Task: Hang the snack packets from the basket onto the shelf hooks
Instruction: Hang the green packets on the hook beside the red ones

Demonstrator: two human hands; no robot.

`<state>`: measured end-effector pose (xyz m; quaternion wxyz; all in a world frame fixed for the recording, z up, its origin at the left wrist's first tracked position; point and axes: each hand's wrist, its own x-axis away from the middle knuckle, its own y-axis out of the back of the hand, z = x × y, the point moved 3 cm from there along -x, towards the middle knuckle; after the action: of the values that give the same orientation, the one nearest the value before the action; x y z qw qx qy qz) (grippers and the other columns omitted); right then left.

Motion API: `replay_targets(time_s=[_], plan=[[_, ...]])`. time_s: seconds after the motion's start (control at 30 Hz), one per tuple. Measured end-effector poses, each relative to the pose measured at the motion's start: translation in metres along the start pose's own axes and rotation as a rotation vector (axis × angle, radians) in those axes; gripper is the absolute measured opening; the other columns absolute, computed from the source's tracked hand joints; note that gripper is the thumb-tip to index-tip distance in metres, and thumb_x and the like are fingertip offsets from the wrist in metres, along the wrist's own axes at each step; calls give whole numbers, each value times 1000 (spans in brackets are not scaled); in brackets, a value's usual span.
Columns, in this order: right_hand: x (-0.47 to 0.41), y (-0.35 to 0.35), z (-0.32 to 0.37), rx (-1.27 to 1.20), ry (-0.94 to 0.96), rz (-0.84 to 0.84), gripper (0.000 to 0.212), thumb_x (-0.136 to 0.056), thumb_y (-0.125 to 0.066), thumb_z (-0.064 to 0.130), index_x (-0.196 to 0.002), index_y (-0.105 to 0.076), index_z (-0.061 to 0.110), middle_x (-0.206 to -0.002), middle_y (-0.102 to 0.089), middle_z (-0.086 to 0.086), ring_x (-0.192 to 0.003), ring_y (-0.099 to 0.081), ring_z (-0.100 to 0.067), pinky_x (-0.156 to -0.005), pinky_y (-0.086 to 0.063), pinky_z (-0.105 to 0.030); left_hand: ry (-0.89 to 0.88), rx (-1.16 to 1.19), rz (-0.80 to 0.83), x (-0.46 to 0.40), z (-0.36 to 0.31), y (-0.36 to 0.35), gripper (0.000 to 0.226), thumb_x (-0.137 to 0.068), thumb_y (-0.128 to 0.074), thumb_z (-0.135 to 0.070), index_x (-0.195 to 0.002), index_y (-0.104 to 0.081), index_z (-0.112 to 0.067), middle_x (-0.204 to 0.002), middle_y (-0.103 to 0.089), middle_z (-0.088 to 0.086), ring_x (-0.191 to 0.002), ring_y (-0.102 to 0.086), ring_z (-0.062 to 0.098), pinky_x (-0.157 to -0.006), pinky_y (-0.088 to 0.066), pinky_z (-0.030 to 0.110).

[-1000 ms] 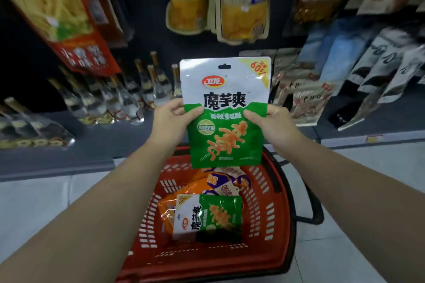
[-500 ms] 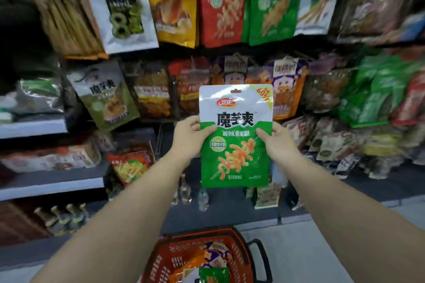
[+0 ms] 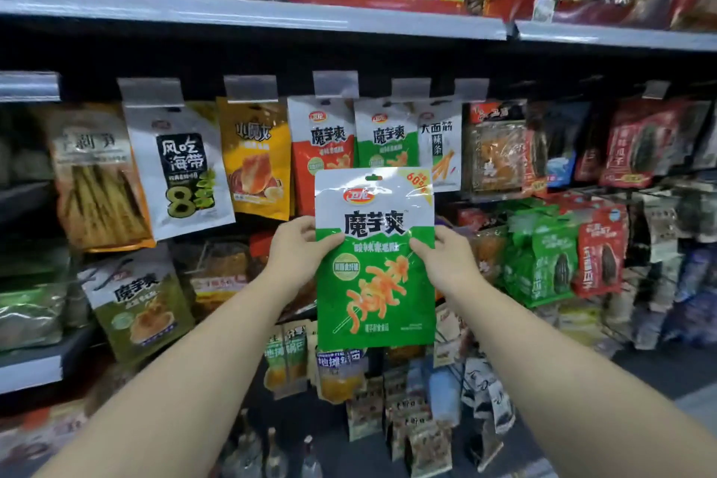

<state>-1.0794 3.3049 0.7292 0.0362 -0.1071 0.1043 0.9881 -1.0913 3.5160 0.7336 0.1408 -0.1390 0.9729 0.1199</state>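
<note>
Green snack packet (image 3: 374, 260): held upright before the shelf, left hand (image 3: 298, 248) and right hand (image 3: 446, 256) pinching its side edges, just below the matching hung packet (image 3: 386, 140) (not yet hooked; basket out of view).

The green and white packet (image 3: 374, 264) is glossy plastic film, smooth and flat, with pale glare across its white top. The hanging packets behind it look the same: the red packet (image 3: 320, 151) and the green one beside it (image 3: 386, 140) shine, and the white seaweed packet (image 3: 178, 167) has a softer sheen. The yellow packet (image 3: 256, 163) is glossy too. Clear plastic label holders (image 3: 335, 83) sit above the row, slightly frosted. The shelf edge (image 3: 252, 17) looks like smooth grey painted metal with a dull gloss. Bottles (image 3: 271, 454) at the bottom appear to be clear glass or plastic, too blurred to tell which.
</note>
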Motion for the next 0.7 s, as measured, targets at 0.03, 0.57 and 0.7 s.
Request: replay_targets(time_s=[0.03,0.57,0.7], plan=[[-5,3,-3,9,13,-10,18,-93,-58,10,-111,-62,11,-114,-67,-7,-103,-63,-25,-93,-51,-41,-10,-12,2,-4,0,-4,12,-83,-73,-15,-91,-65,-17,-93,-71,1,-82,-69,16,-71,-59,37],[-200,29,-3,149,361,189,75,-96,-51,4,-145,-15,48,-158,-15,9,-143,-19,-12,-92,-38,-13,-352,-390,-192,-147,-25,-90,57,-81,-73,-22,-130,-46,-33,-126,-45,-22,-121,-42,3,-104,-38,29],[-237,33,9,176,448,227,70,-98,-46,6,-147,-15,45,-150,-24,6,-115,-44,-6,-67,-42,-3,-403,-392,-237,-179,-31,-96,67,-83,-71,-24,-140,-40,-37,-124,-49,-23,-108,-55,10,-93,-50,34]])
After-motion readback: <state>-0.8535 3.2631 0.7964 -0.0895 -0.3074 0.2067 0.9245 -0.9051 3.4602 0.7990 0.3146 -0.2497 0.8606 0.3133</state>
